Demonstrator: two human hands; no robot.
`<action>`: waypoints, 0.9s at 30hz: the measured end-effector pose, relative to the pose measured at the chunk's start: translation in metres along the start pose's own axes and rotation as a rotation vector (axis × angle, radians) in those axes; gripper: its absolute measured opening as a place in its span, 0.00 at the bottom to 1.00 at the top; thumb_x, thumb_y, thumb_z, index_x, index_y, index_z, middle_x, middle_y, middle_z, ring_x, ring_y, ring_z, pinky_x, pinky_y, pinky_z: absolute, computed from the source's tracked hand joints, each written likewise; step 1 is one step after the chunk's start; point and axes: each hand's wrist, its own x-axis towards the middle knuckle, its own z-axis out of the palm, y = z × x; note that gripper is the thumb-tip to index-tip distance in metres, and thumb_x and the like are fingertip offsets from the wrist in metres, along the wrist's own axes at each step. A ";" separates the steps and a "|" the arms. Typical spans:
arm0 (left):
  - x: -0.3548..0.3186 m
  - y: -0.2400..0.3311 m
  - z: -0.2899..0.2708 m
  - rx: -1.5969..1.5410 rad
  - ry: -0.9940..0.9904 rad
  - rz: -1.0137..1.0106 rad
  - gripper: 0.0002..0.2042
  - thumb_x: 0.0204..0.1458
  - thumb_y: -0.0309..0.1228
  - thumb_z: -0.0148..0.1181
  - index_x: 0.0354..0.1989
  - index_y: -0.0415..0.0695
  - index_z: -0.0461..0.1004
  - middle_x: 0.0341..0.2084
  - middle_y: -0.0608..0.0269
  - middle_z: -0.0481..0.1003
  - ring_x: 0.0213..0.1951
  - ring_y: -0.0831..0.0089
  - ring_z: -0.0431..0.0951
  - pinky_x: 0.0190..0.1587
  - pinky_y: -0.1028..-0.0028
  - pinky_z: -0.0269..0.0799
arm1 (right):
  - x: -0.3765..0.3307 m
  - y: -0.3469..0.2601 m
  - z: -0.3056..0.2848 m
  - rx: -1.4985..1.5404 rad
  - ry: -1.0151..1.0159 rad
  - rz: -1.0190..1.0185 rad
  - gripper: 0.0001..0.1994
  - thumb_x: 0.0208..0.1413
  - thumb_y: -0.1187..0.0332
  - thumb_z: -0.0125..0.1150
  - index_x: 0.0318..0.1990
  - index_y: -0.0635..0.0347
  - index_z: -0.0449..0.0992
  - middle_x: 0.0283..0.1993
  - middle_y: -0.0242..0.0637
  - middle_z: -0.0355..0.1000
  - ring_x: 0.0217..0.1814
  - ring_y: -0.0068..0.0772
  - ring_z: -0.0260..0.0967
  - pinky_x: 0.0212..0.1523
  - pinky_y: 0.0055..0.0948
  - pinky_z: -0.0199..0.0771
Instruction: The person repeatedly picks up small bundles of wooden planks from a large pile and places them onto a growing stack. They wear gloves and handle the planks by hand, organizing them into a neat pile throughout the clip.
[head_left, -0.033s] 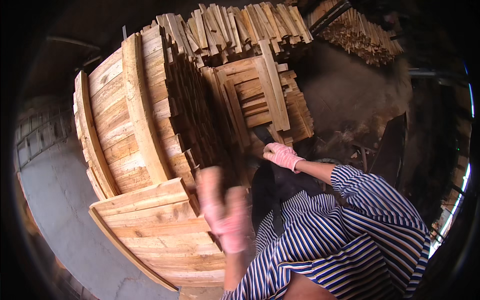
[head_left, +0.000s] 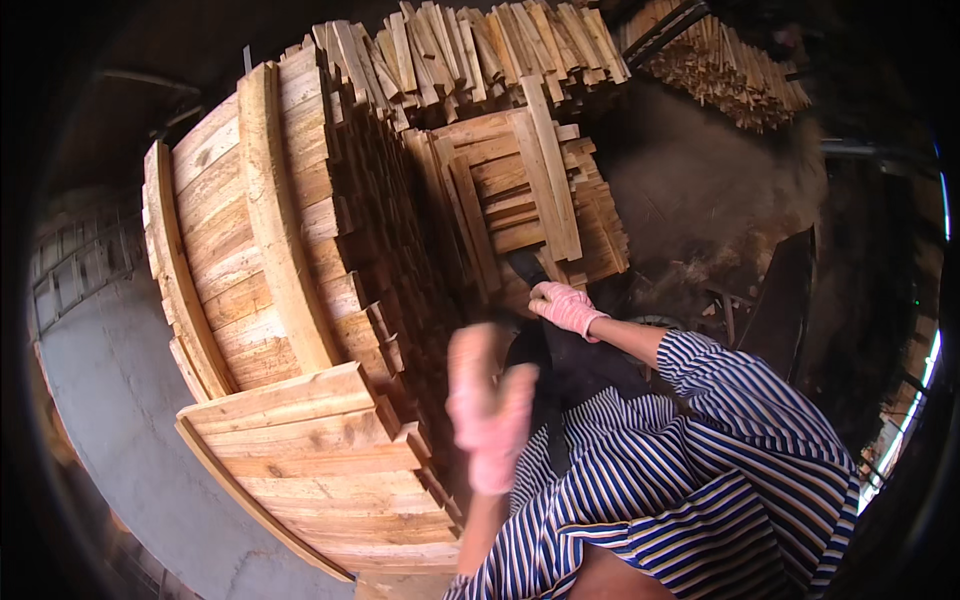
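The left hand (head_left: 488, 410), in a pink glove, was blurred in front of the stacked slatted wooden panels (head_left: 330, 460); whether it was clenched could not be told. The right hand (head_left: 565, 305), also gloved, was pressed against the far wooden panel (head_left: 520, 190), seemingly grasping its lower edge beside a dark tool (head_left: 525, 268). The panel would best be gripped firmly at its batten and kept square to the stack. No packages, labels or signs were seen; loose slat bundles (head_left: 470, 55) were heaped above.
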 end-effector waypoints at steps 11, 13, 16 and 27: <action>0.074 -0.386 0.196 0.178 -0.321 -1.110 0.32 0.54 0.48 0.66 0.58 0.32 0.71 0.52 0.42 0.77 0.54 0.53 0.77 0.56 0.63 0.69 | 0.249 0.156 0.043 0.137 -0.041 0.329 0.28 0.59 0.50 0.57 0.61 0.57 0.73 0.62 0.49 0.73 0.66 0.51 0.68 0.64 0.41 0.67; 0.090 -0.452 0.204 0.220 -0.276 -1.054 0.29 0.54 0.45 0.67 0.56 0.33 0.72 0.50 0.45 0.78 0.53 0.54 0.78 0.54 0.64 0.71 | 0.299 0.157 0.058 0.135 -0.072 0.294 0.30 0.59 0.49 0.58 0.63 0.59 0.72 0.64 0.49 0.71 0.68 0.51 0.66 0.66 0.40 0.64; 0.109 -0.535 0.225 0.222 -0.301 -0.954 0.28 0.53 0.43 0.67 0.56 0.34 0.73 0.48 0.47 0.80 0.51 0.54 0.79 0.53 0.64 0.72 | 0.363 0.176 0.090 0.154 -0.101 0.235 0.35 0.59 0.47 0.60 0.66 0.64 0.67 0.66 0.54 0.68 0.69 0.52 0.65 0.69 0.38 0.61; 0.048 -0.540 0.252 0.102 -0.266 -0.828 0.27 0.55 0.41 0.63 0.61 0.42 0.70 0.43 0.44 0.80 0.47 0.52 0.80 0.53 0.61 0.73 | 0.382 0.202 0.132 0.642 -0.313 0.270 0.53 0.48 0.39 0.71 0.71 0.71 0.55 0.71 0.55 0.62 0.73 0.46 0.60 0.70 0.34 0.59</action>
